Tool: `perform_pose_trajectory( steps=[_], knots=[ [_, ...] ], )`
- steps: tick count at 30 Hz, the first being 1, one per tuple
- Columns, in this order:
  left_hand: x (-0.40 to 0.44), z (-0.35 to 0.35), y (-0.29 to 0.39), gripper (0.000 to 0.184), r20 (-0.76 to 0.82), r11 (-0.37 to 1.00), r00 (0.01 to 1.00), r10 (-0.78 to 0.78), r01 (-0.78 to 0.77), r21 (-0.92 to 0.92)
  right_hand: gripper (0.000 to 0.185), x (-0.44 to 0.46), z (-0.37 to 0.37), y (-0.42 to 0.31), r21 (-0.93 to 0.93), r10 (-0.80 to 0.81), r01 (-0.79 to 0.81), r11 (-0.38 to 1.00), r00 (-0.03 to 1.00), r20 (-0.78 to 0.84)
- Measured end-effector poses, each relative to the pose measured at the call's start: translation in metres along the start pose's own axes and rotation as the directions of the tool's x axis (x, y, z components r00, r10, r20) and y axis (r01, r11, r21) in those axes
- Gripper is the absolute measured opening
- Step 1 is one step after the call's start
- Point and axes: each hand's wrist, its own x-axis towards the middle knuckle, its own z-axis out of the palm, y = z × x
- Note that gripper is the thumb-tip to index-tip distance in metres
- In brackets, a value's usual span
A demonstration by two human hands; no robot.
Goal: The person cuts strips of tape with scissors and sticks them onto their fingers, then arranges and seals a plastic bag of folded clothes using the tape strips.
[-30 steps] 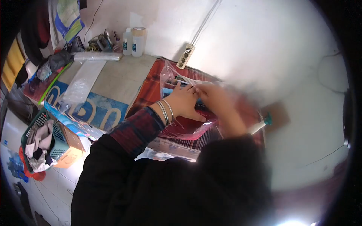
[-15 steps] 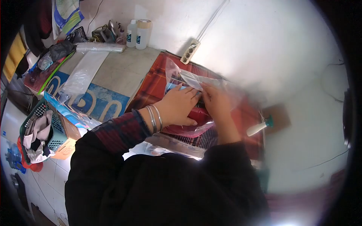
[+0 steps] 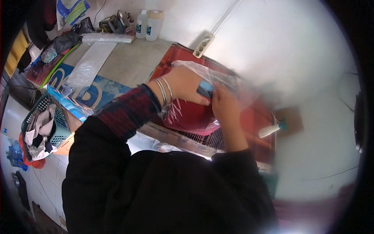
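Observation:
A clear plastic bag (image 3: 183, 64) with a folded dark red item (image 3: 193, 117) inside lies on the red plaid surface. My left hand (image 3: 189, 84), with silver bangles at its wrist, is closed at the upper part of the bag. Beside its fingers shows a small blue and dark patch (image 3: 205, 89), perhaps a label; its kind is unclear. My right hand (image 3: 226, 102) pinches the bag's plastic close to the left fingertips. Some fingertips of both hands are hidden.
A power strip (image 3: 203, 45) lies by the wall behind. To the right is a white-handled tool (image 3: 269, 130). Clear plastic sheets (image 3: 91, 64), two bottles (image 3: 152, 29) and an iron (image 3: 116, 25) are at the back left. A green basket (image 3: 58, 130) holds cloth.
My left hand has shifted from lying spread over the bag to closing at its upper part. More of the red item shows. The view has shifted slightly.

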Motion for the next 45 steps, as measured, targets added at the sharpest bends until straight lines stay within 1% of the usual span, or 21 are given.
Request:
perform_pose_trajectory(
  steps=[2, 3, 4, 6, 8, 10, 11, 13, 14, 16, 17, 20, 22, 28, 35, 37, 38, 40, 41, 43, 45],
  knots=[
    [0.001, -0.007, -0.010, 0.053, -0.059, 0.989, 0.995, 0.077, -0.069, 0.132, 0.030, 0.002, -0.001, 0.003, 0.034, -0.024, 0.023, 0.999, 1.000, 0.009],
    [0.001, -0.026, -0.002, 0.039, 0.183, 0.977, 0.982, -0.039, -0.001, 0.211, 0.030, 0.002, 0.000, 0.003, 0.034, -0.025, 0.024, 0.999, 1.000, 0.009],
    [-0.003, -0.024, -0.010, 0.039, 0.183, 0.977, 0.982, -0.038, -0.001, 0.212, 0.031, 0.001, 0.001, 0.004, 0.026, -0.040, 0.040, 0.999, 0.999, -0.005],
    [-0.017, -0.020, -0.034, 0.029, -0.081, 0.892, 0.941, 0.330, -0.282, 0.352, 0.031, 0.002, 0.002, 0.005, 0.020, -0.049, 0.050, 0.999, 0.998, -0.027],
    [-0.027, -0.022, -0.037, 0.023, -0.199, 0.905, 0.913, 0.355, -0.283, 0.316, 0.031, 0.002, 0.005, 0.006, -0.020, -0.072, 0.071, 0.997, 0.997, -0.036],
    [-0.033, -0.016, -0.035, 0.026, -0.535, 0.993, 0.845, -0.017, 0.075, 0.087, 0.031, 0.002, 0.007, 0.006, -0.018, -0.066, 0.066, 0.998, 0.997, -0.039],
    [-0.032, -0.013, -0.034, 0.026, -0.533, 0.994, 0.846, -0.015, 0.071, 0.084, 0.031, 0.002, 0.007, 0.007, -0.017, -0.066, 0.065, 0.998, 0.997, -0.046],
    [-0.028, -0.009, -0.032, 0.027, -0.533, 0.871, 0.691, -0.489, 0.353, -0.341, 0.031, 0.002, 0.006, 0.007, -0.016, -0.065, 0.065, 0.998, 0.997, -0.041],
    [-0.027, -0.003, -0.040, 0.027, -0.534, 0.873, 0.693, -0.484, 0.346, -0.343, 0.030, 0.002, 0.005, 0.007, -0.011, -0.072, 0.071, 0.997, 0.997, -0.033],
    [-0.022, -0.002, -0.053, 0.031, -0.040, 0.666, 0.827, -0.560, 0.421, -0.616, 0.030, 0.001, 0.006, 0.007, -0.021, -0.070, 0.070, 0.997, 0.997, -0.037],
    [-0.020, 0.000, -0.056, 0.031, -0.047, 0.672, 0.831, -0.555, 0.414, -0.614, 0.030, 0.001, 0.006, 0.007, -0.023, -0.070, 0.069, 0.997, 0.997, -0.038],
    [-0.015, -0.018, -0.035, 0.035, -0.061, 0.692, 0.782, -0.620, 0.509, -0.512, 0.029, 0.001, 0.006, 0.005, -0.016, -0.064, 0.063, 0.998, 0.997, -0.052],
    [-0.015, -0.021, -0.034, 0.034, -0.108, 0.884, 0.877, -0.468, 0.464, -0.065, 0.029, 0.000, 0.007, 0.006, -0.012, -0.062, 0.061, 0.998, 0.996, -0.061],
    [-0.007, -0.022, -0.054, 0.023, -0.334, 0.832, 0.772, -0.541, 0.550, -0.075, 0.028, 0.000, 0.007, 0.006, -0.017, -0.073, 0.072, 0.997, 0.995, -0.074],
    [-0.006, -0.026, -0.052, 0.023, -0.340, 0.851, 0.829, -0.445, 0.509, 0.128, 0.029, -0.003, 0.005, 0.004, -0.045, -0.092, 0.089, 0.995, 0.993, -0.075],
    [-0.010, -0.042, -0.038, 0.028, -0.254, 0.794, 0.783, -0.567, 0.602, 0.084, 0.027, -0.002, 0.005, 0.004, -0.060, -0.098, 0.093, 0.994, 0.990, -0.096],
    [-0.010, -0.046, -0.029, 0.028, -0.250, 0.801, 0.792, -0.558, 0.592, 0.088, 0.025, -0.001, 0.006, 0.004, -0.074, -0.112, 0.104, 0.992, 0.987, -0.114],
    [-0.012, -0.050, -0.008, 0.039, -0.407, 0.900, 0.904, -0.130, 0.280, 0.334, 0.025, 0.000, 0.007, 0.004, -0.077, -0.110, 0.101, 0.992, 0.986, -0.122],
    [-0.011, -0.043, 0.003, 0.039, -0.401, 0.903, 0.908, -0.119, 0.267, 0.336, 0.025, -0.001, 0.007, 0.004, -0.075, -0.116, 0.108, 0.991, 0.986, -0.119],
    [-0.012, -0.025, 0.026, 0.053, -0.174, 0.921, 0.960, 0.220, -0.146, 0.361, 0.024, -0.001, 0.008, 0.003, -0.072, -0.129, 0.120, 0.990, 0.983, -0.130],
    [-0.016, -0.007, 0.029, 0.055, -0.077, 0.957, 0.988, 0.137, -0.112, 0.268, 0.023, -0.002, 0.005, 0.001, -0.077, -0.146, 0.135, 0.988, 0.978, -0.150]
  ],
)
